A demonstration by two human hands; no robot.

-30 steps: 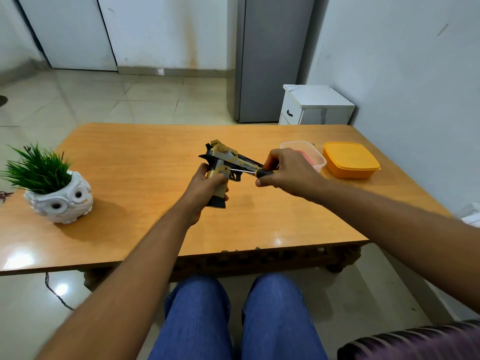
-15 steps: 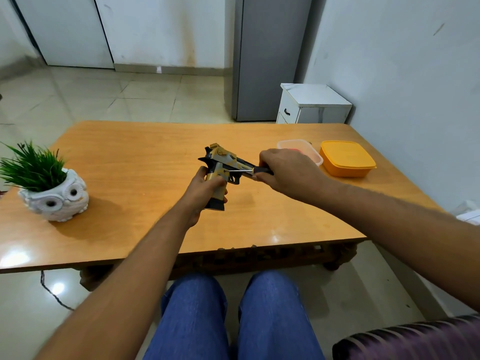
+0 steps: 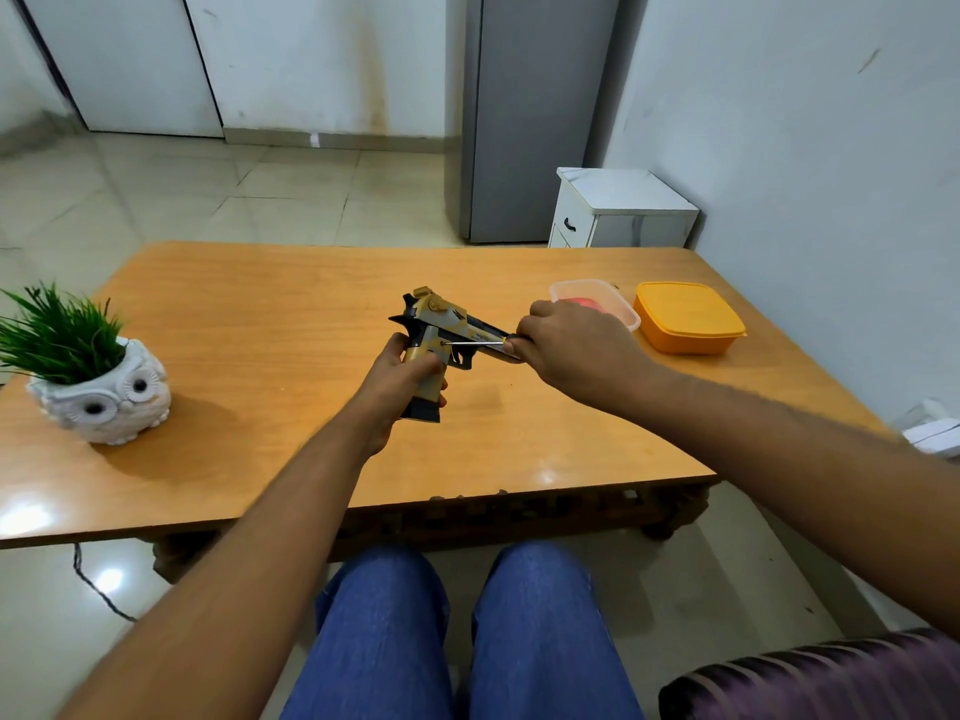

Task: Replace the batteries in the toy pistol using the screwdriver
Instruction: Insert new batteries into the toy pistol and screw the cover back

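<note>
Bare table [image 3: 260,324] surrounds both hands. Left hand [image 3: 400,379] grips the toy pistol [image 3: 441,324]; right hand [image 3: 566,350] grips the screwdriver [image 3: 475,343], tip on the grip.

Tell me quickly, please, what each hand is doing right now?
Left hand: closed, gripping the toy pistol by its grip.
Right hand: closed, holding the screwdriver, tip against the pistol.
</note>
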